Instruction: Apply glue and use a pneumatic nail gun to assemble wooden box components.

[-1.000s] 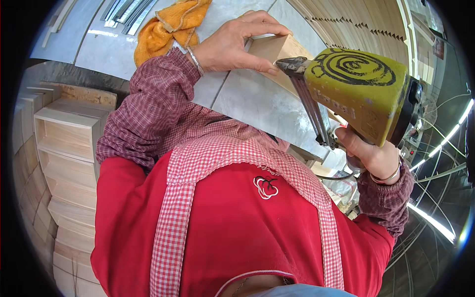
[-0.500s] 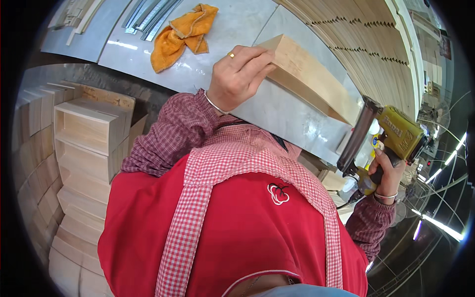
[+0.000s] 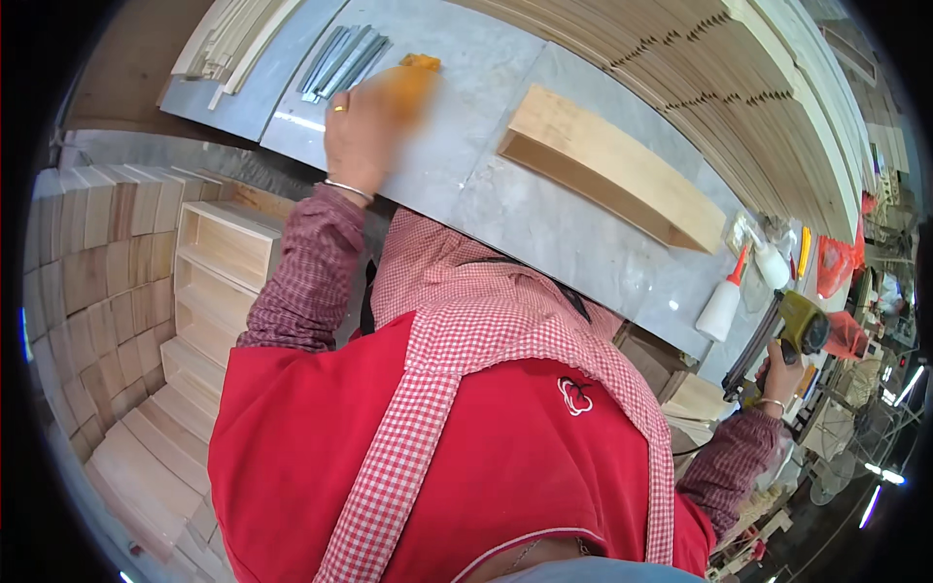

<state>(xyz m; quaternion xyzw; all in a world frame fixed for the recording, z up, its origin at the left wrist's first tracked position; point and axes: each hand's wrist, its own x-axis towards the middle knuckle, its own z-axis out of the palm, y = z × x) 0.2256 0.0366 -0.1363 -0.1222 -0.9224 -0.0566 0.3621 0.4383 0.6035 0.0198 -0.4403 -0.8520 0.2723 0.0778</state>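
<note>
the left hand (image 3: 362, 131) is stretched out over the grey worktop (image 3: 544, 223), laid on an orange cloth (image 3: 408, 83) that shows only as a blur beside it; whether the fingers are closed on the cloth or just pressing it flat i cannot tell — the smear hides them. the right hand (image 3: 780, 369) hangs low at the worktop's right end, its fingers wrapped tight round the grip of a yellow-green nail gun (image 3: 795, 330), which points down and away from the work.

the wooden box (image 3: 607, 170) — long, shallow, open on the side facing the person — lies on the worktop between the two hands, well apart from both; nothing touches it. a white glue bottle (image 3: 721, 306) with a red nozzle stands near the worktop's edge, just beside the nail gun; strips of metal fasteners (image 3: 342, 63) lie beyond the left hand, near the cloth.

as a judgement: the box looks put together, its sides closed up and sitting square, so the nailing on this piece seems done; what shows now reads as wiping with the cloth. to the person's left, stacks of finished boxes (image 3: 209, 282) rise from the floor; along the far side of the worktop a long row of cut boards (image 3: 680, 58) is laid out, so plenty of pieces seem left to make.
</note>
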